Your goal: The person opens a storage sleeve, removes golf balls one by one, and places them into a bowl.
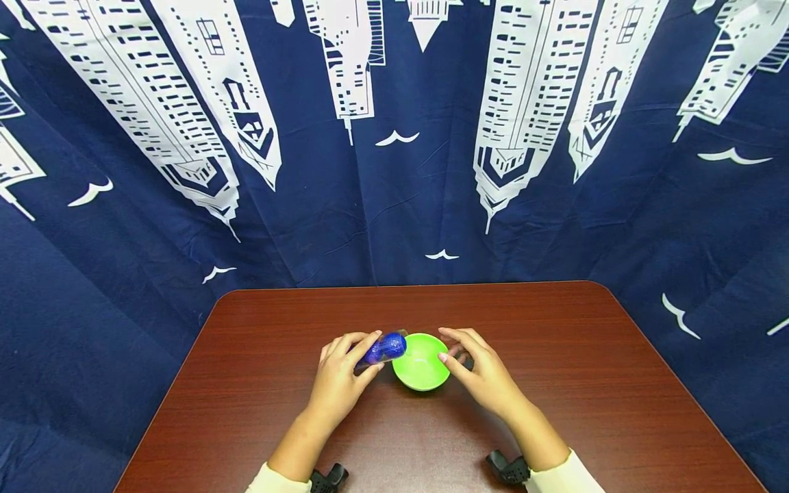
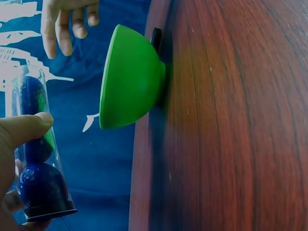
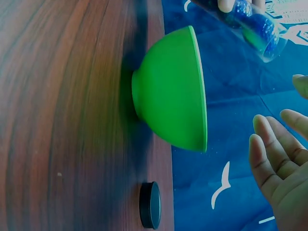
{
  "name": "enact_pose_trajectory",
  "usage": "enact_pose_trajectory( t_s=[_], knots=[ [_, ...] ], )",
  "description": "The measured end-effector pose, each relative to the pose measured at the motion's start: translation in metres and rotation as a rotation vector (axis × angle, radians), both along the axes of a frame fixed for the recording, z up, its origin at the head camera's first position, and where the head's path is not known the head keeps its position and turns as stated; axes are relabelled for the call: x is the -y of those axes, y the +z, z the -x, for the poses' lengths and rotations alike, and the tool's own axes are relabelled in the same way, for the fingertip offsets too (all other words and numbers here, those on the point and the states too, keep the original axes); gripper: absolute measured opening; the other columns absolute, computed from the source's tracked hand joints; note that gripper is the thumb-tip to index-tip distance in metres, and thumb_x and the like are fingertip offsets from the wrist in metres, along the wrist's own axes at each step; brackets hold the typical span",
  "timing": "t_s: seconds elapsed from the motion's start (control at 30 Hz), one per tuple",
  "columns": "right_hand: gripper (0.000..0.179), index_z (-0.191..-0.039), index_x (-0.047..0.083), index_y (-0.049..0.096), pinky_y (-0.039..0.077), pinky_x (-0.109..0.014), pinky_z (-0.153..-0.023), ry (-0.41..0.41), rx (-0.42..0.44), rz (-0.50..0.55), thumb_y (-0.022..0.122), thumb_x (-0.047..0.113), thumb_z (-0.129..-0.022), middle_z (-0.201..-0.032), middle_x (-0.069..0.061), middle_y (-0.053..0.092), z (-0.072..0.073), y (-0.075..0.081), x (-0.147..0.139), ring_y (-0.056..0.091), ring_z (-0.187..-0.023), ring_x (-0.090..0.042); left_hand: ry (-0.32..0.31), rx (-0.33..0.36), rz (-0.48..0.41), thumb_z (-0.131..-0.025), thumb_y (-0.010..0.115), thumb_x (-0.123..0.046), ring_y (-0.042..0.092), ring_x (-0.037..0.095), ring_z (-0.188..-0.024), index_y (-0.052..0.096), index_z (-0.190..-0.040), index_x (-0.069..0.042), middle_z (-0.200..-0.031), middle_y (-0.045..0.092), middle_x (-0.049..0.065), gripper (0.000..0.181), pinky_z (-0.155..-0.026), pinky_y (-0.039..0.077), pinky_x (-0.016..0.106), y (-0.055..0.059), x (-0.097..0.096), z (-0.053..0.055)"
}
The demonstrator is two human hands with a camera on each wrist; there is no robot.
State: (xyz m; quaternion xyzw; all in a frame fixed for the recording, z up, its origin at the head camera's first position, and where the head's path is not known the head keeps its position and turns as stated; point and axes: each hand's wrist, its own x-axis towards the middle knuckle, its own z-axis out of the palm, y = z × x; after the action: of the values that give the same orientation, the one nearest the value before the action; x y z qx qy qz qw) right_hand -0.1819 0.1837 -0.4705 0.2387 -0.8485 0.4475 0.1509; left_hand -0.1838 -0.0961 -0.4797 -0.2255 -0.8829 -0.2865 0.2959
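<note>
Just left of the smooth green bowl (image 1: 421,373), I see the left grip (image 1: 337,375) curled round a clear, black-ended tube (image 1: 388,347) of glittery blue balls (image 2: 42,185); right of the bowl, the right grip (image 1: 483,375), fingers parted, holds nothing.

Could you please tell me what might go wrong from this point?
The left hand holds the clear tube on a slant, its seemingly uncapped end toward the green bowl, so the blue balls inside might slip out and miss the bowl.
The right hand hovers beside the bowl without gripping it, so a bump could shift it.
The black cap lies loose on the table, where a passing hand might knock it.
</note>
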Motion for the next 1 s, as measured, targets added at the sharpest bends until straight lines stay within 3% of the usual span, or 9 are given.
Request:
enact_pose_trajectory(
  t_s=[0.27,0.5,0.73,1.0],
  knots=[
    [0.044,-0.135,0.009,0.061,0.058,-0.024,-0.079,0.094,0.009,0.089,0.072,0.007,-0.093,-0.122,-0.009,0.065,-0.005,0.002,0.009,0.069,-0.095,-0.014,-0.001,-0.03,0.117,-0.077,0.089,-0.023,0.062,0.022,-0.113,0.067,-0.133,-0.027,-0.12,0.065,-0.002,0.061,-0.101,0.045,0.05,0.003,-0.004,-0.003],
    [0.042,-0.134,0.008,0.061,0.059,-0.026,-0.082,0.125,0.073,0.129,0.071,0.011,-0.094,-0.122,-0.012,0.065,-0.006,0.0,0.017,0.07,-0.098,-0.018,-0.01,-0.071,0.154,-0.073,0.091,-0.022,0.062,0.022,-0.112,0.069,-0.13,-0.026,-0.119,0.066,-0.002,0.061,-0.101,0.045,0.05,0.003,-0.006,-0.004],
    [0.04,-0.132,0.001,0.061,0.059,-0.028,-0.085,0.152,0.086,0.142,0.071,0.012,-0.095,-0.126,-0.015,0.065,-0.006,-0.005,0.023,0.072,-0.1,-0.027,-0.011,-0.1,0.216,-0.076,0.089,-0.021,0.061,0.023,-0.113,0.069,-0.13,-0.026,-0.121,0.066,0.0,0.057,-0.103,0.043,0.051,0.005,-0.007,-0.005],
    [0.042,-0.135,0.004,0.06,0.06,-0.03,-0.088,0.17,0.129,0.145,0.07,0.015,-0.096,-0.125,-0.012,0.065,-0.006,-0.009,0.026,0.072,-0.105,-0.028,-0.009,-0.169,0.283,-0.076,0.089,-0.023,0.062,0.024,-0.113,0.068,-0.13,-0.027,-0.12,0.066,0.001,0.058,-0.103,0.044,0.054,0.007,-0.009,-0.003]
  ],
)
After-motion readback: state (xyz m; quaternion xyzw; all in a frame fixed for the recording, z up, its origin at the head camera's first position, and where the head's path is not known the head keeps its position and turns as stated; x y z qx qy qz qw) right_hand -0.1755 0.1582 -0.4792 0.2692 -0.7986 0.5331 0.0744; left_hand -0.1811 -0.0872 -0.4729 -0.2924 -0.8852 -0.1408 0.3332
